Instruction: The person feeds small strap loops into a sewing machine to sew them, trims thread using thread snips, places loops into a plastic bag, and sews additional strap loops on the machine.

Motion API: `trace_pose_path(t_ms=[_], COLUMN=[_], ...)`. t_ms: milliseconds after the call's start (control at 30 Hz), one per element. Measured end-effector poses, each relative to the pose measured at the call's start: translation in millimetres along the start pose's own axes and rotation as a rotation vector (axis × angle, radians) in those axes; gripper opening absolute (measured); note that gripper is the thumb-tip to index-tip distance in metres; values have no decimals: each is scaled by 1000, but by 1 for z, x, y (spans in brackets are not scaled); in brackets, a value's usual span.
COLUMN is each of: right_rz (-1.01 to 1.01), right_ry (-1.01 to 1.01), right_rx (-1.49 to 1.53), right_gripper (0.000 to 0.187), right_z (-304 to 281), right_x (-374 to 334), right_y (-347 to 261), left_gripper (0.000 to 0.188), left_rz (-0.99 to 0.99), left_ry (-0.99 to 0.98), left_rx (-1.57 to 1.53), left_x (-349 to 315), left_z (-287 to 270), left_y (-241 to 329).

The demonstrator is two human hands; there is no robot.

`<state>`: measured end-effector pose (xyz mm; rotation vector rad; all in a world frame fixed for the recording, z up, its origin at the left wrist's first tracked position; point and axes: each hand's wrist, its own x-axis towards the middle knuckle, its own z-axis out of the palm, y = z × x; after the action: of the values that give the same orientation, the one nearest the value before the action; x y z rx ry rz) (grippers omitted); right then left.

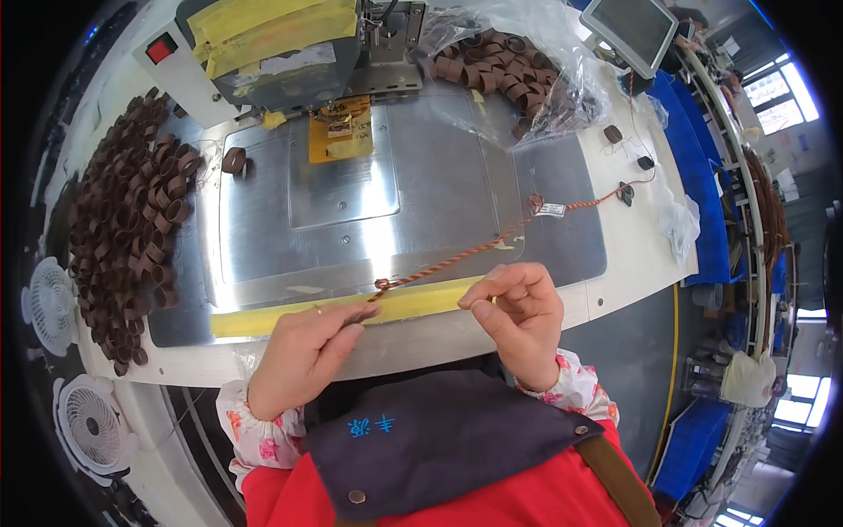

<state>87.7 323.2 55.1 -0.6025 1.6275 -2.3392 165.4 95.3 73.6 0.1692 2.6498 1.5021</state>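
Note:
My left hand (pixel 303 353) is closed at the near edge of the machine table. Between its thumb and fingers pokes a small dark piece (pixel 358 317), mostly hidden by the hand. An orange-and-black cord (pixel 448 261) runs from there up to the right, with a knot near my fingers and a white tag (pixel 551 210) farther along. My right hand (pixel 524 325) hovers just right of it, thumb and forefinger pinched; whatever they hold is too small to make out. Ahead stands a sewing machine (pixel 281 57) with a yellow plate (pixel 341 132) under its head.
Brown rings (pixel 132 220) lie heaped along the left side; more brown rings (pixel 505 66) sit in a clear plastic bag (pixel 575 97) at the far right. One loose ring (pixel 234 160) is left of the plate. A screen (pixel 630 31) stands far right, blue bins (pixel 694 140) beyond the table.

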Motion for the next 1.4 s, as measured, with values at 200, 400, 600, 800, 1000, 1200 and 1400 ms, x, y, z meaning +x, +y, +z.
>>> trace_pose_path(t_ms=[200, 400, 600, 800, 1000, 1200, 1400], right_rz=[-66, -162, -378, -586, -668, -672, -662], right_ry=[-102, -17, 74, 74, 87, 86, 29], right_rx=[-73, -78, -285, -572, -659, -657, -750], right_gripper=[25, 26, 30, 34, 36, 35, 39], right_z=[11, 18, 19, 21, 21, 20, 18], right_x=[-3, -5, -3, 4, 6, 7, 6], right_y=[0, 3, 11, 10, 12, 11, 12], left_gripper=[46, 55, 51, 43, 43, 48, 47], left_rz=[250, 413, 425, 342, 339, 417, 412], left_ry=[61, 233, 399, 402, 424, 512, 558], left_rx=[97, 129, 154, 105, 87, 101, 71], left_x=[1, 8, 12, 12, 16, 22, 23], left_z=[12, 34, 44, 45, 48, 57, 61], left_y=[26, 26, 23, 31, 31, 26, 24])
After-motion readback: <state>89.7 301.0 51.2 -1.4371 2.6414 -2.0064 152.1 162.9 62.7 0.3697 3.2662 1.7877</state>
